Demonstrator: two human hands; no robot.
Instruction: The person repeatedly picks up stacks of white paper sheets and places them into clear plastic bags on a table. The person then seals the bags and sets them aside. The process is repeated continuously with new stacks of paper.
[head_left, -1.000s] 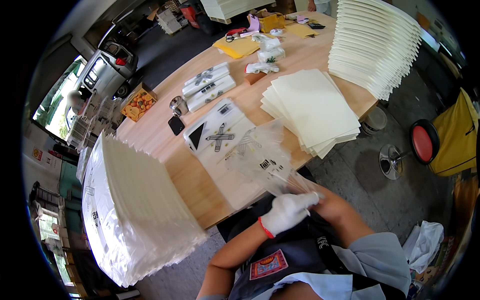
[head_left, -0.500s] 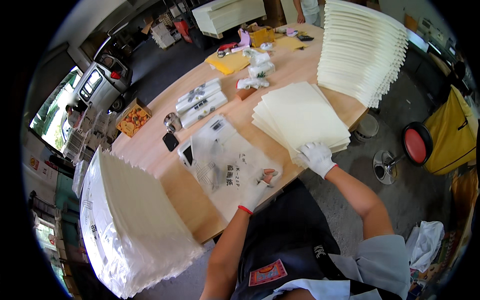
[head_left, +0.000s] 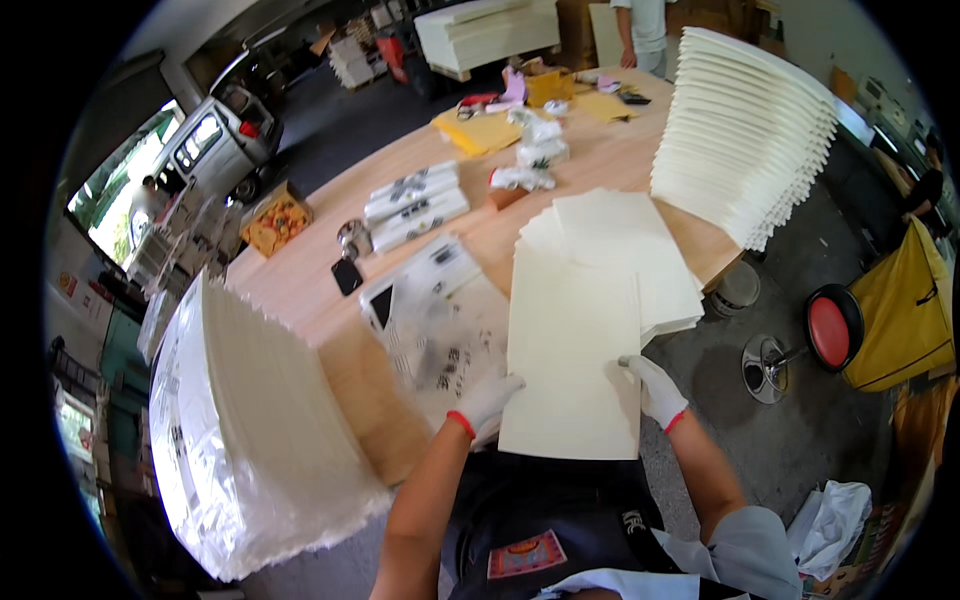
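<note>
A flat cream paper sheet [head_left: 573, 350] is held between my two hands over the table's near edge; how many layers it has I cannot tell. My left hand [head_left: 487, 401], in a white glove with a red cuff, grips its left edge. Its right edge is pinched by my right hand [head_left: 655, 388], gloved the same way. Beyond lies a loosely fanned pile of similar paper [head_left: 655, 265], partly covered by the held sheet. To the left, beside my left hand, printed clear plastic bags [head_left: 440, 315] lie flat on the table.
Tall paper stacks stand at the right [head_left: 735, 140] and, wrapped in plastic, at the left [head_left: 285, 440]. Across the wooden table [head_left: 330, 215] are rolled bags [head_left: 415, 205], a phone [head_left: 346, 276], a metal cup [head_left: 353, 240] and a fruit-printed box [head_left: 275, 222]. A stool [head_left: 832, 325] stands right; people are farther off.
My right hand has brought a cream sheet from the pile toward me. My left hand has come off the plastic bags and now grips the sheet's left edge.
</note>
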